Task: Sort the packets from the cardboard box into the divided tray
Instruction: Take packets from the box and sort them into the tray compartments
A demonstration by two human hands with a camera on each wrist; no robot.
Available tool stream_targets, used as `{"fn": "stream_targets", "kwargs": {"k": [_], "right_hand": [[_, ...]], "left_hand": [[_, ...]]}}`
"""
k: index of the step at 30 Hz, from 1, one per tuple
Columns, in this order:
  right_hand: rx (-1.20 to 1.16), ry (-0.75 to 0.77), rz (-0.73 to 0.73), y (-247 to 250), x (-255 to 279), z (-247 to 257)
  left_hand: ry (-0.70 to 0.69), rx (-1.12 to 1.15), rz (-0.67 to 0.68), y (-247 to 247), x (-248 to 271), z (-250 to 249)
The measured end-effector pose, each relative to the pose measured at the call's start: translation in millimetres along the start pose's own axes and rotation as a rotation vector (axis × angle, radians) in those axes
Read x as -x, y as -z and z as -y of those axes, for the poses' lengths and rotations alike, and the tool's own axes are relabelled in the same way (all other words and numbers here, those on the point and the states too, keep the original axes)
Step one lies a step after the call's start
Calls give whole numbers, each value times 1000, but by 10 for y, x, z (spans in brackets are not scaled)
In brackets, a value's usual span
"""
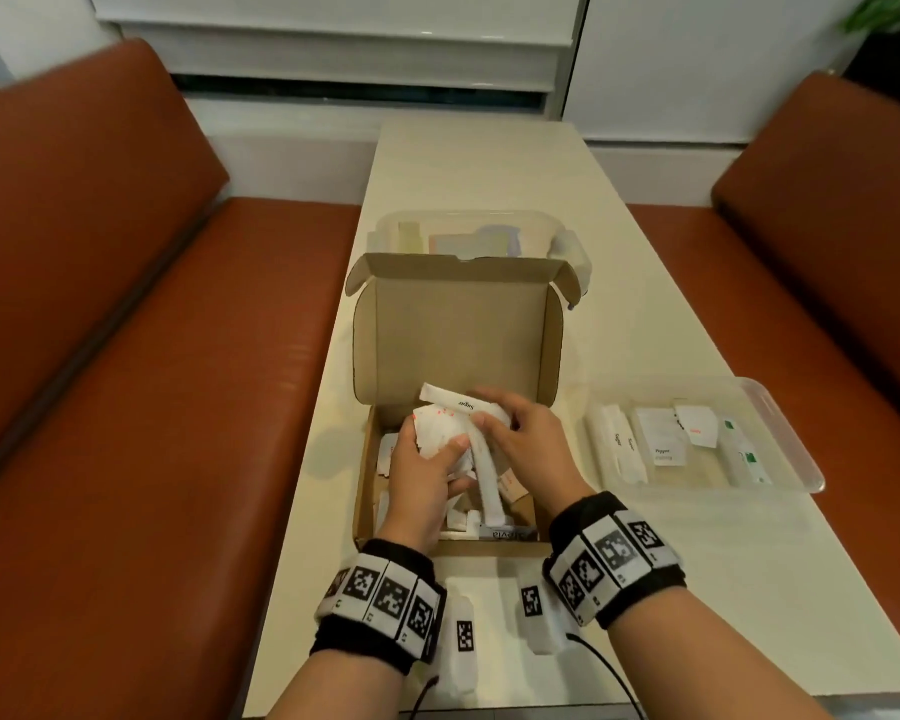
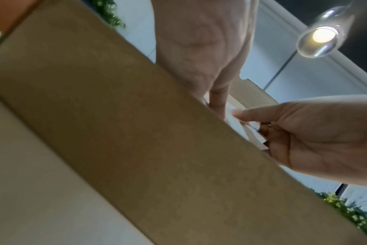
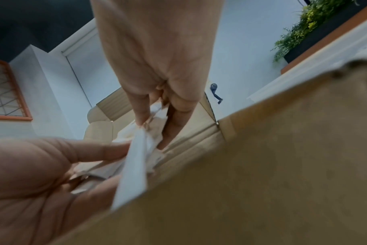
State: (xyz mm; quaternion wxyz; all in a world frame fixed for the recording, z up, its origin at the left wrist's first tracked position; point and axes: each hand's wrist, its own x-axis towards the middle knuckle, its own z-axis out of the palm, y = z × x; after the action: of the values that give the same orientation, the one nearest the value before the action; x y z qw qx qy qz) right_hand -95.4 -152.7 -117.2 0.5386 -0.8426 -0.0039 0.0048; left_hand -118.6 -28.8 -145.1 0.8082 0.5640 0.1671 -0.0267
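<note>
- Left third of the head view: brown bench seat (image 1: 125,356) alongside the pale worktop (image 1: 489,163).
- Lower left of centre: left hand (image 1: 421,475) inside the cardboard box (image 1: 458,324), fingers (image 1: 455,446) curled round a crumpled white bundle of packets (image 1: 442,428).
- Centre: box lid raised at the far side; loose packets (image 1: 468,519) on the box floor, among them one long white stick (image 1: 489,485).
- Just above the bundle: a white stick packet marked "Sugar" (image 1: 453,402), lying across the top of the hands.
- Right of centre: right hand (image 1: 528,441), fingers (image 1: 489,423) pinched on the same bundle, touching the left hand.
- Upper centre, behind the lid: a clear lidded container (image 1: 468,231), contents blurred.
- Right: clear divided tray (image 1: 780,423) on the worktop just beside the box, sugar sticks (image 1: 619,444) in the left compartment, flat sachets (image 1: 663,444) in the middle, green-marked packets (image 1: 746,454) at the right.
</note>
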Motion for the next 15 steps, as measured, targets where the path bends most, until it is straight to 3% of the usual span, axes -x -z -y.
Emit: {"fn": "stream_targets", "kwargs": {"k": [4,10,15], "right_hand": [[29,-4,-1,35,-7,-27],[149,-65,15,104,-37,-80],[350,-152,212,109,-38,-141]], "left_hand": [[-83,-78,-17,50,-28,23],[-215,-287,-181,142,-98,1],[-289,-334,-355,178,-149,-96]]}}
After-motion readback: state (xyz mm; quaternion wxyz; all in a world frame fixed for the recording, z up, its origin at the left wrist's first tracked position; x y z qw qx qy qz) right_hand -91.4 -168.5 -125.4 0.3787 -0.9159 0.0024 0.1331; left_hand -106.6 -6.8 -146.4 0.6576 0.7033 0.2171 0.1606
